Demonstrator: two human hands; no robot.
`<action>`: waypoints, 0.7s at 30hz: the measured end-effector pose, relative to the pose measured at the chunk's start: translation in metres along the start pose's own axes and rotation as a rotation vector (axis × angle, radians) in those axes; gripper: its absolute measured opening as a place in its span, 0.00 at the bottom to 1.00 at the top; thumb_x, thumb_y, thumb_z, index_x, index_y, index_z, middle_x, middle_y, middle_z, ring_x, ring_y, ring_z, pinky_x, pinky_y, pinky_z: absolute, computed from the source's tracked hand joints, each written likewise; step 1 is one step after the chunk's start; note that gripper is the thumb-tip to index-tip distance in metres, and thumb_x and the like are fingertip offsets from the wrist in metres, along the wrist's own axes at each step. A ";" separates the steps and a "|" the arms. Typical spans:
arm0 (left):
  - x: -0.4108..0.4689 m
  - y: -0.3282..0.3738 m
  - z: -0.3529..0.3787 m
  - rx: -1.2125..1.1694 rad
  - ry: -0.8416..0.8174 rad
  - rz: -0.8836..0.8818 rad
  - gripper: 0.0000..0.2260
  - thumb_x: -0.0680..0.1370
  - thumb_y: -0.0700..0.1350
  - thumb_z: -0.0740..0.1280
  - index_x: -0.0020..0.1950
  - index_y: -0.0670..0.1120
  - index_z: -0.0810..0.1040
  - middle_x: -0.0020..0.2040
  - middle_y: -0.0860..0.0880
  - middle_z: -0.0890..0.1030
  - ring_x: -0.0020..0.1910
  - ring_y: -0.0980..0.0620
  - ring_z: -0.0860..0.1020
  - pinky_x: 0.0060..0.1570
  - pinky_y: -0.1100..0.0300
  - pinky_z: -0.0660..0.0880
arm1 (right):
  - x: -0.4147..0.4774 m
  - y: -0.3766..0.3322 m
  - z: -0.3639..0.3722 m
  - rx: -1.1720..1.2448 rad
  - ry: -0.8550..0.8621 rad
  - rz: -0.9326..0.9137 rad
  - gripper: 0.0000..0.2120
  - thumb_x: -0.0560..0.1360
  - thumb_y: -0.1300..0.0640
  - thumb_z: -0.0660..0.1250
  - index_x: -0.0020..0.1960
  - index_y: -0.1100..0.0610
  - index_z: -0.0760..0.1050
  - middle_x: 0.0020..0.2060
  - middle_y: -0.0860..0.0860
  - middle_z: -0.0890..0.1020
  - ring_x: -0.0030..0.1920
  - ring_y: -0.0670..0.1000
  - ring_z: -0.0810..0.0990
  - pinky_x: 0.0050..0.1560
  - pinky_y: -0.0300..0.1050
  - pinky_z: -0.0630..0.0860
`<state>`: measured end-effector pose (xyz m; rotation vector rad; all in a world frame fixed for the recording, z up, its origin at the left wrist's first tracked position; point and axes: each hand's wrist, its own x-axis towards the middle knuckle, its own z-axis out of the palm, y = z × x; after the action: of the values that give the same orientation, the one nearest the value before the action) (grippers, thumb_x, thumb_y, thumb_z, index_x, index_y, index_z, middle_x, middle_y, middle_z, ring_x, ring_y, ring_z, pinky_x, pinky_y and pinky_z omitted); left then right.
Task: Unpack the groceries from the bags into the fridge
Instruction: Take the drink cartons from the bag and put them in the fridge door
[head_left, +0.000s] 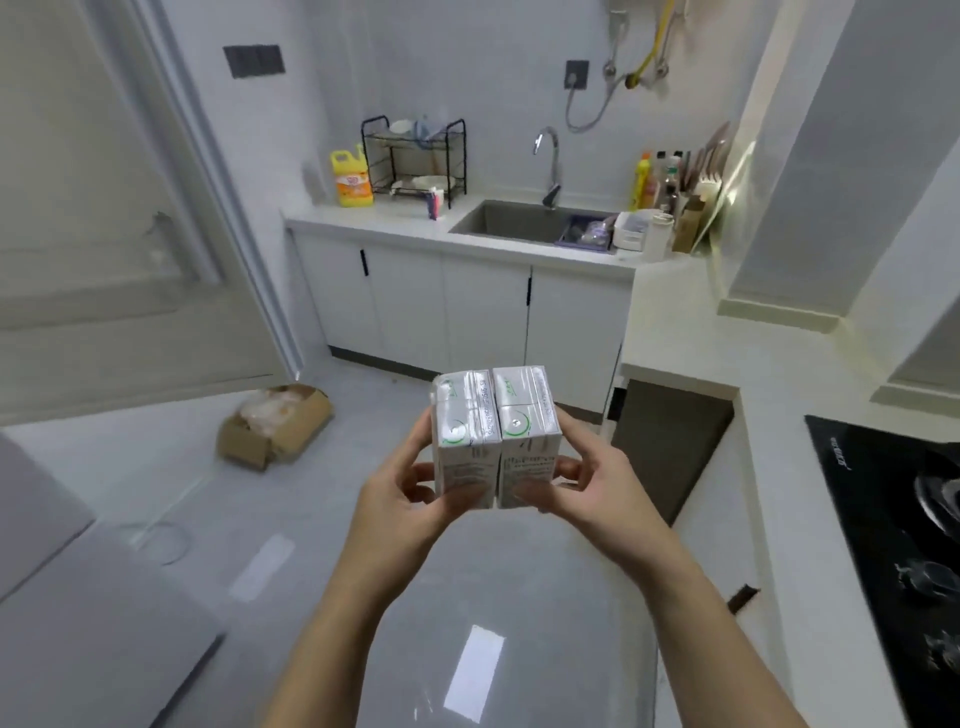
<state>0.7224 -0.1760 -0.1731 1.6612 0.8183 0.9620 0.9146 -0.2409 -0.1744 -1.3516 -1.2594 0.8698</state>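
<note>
Head view.

Setting: a small kitchen with white walls and a glossy grey tile floor (291, 499).
- Far wall: white counter (395, 221) over white cabinet doors (483, 312), with a steel sink (514, 221) set into it and a curved faucet (553, 161) behind.
- Left of the sink: yellow detergent jug (352, 179) just beside a black wire dish rack (414, 156).
- Right of the sink: a cluster of bottles (660, 179) in the corner.
- Right edge: black glass hob (893, 519) sunk in the side counter.
- Floor, left of centre: open cardboard box (275, 426), contents unclear.

Task item: a shrink-wrapped carton pack (493, 421), white with green marks. Two cartons show side by side, touching.
- Location: in mid-air at frame centre, above the floor and well apart from the counters.
- Orientation: upright, long axis near vertical. The tops, with their foil straw spots, face up towards the camera, and the printed fronts face the person.

Hands:
- Left hand (405, 488): fingers curled round the pack's left side, thumb on the near face.
- Right hand (592, 483): fingers wrapped round the right side in the same way, thumb low on the front.
- Both grip the lower half.
</note>
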 end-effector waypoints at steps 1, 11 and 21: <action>-0.006 0.000 -0.020 0.002 0.044 -0.006 0.34 0.66 0.59 0.74 0.71 0.60 0.69 0.59 0.56 0.81 0.52 0.45 0.81 0.51 0.43 0.79 | 0.008 -0.004 0.019 0.006 -0.049 -0.017 0.37 0.68 0.48 0.76 0.71 0.31 0.64 0.64 0.46 0.77 0.49 0.54 0.82 0.45 0.44 0.80; -0.065 -0.003 -0.180 0.109 0.347 -0.059 0.32 0.70 0.43 0.75 0.70 0.62 0.70 0.58 0.58 0.81 0.54 0.47 0.80 0.56 0.44 0.77 | 0.056 -0.042 0.188 0.090 -0.344 -0.139 0.36 0.68 0.55 0.76 0.70 0.34 0.67 0.59 0.51 0.79 0.39 0.50 0.76 0.42 0.46 0.79; -0.061 -0.010 -0.241 0.153 0.475 -0.048 0.30 0.68 0.44 0.71 0.64 0.70 0.71 0.56 0.58 0.82 0.53 0.45 0.80 0.54 0.41 0.77 | 0.103 -0.052 0.253 0.091 -0.468 -0.162 0.39 0.63 0.49 0.75 0.72 0.38 0.66 0.62 0.49 0.78 0.40 0.51 0.76 0.42 0.45 0.79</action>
<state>0.4800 -0.1241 -0.1531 1.5500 1.2678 1.3119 0.6799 -0.0929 -0.1579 -0.9863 -1.6375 1.1534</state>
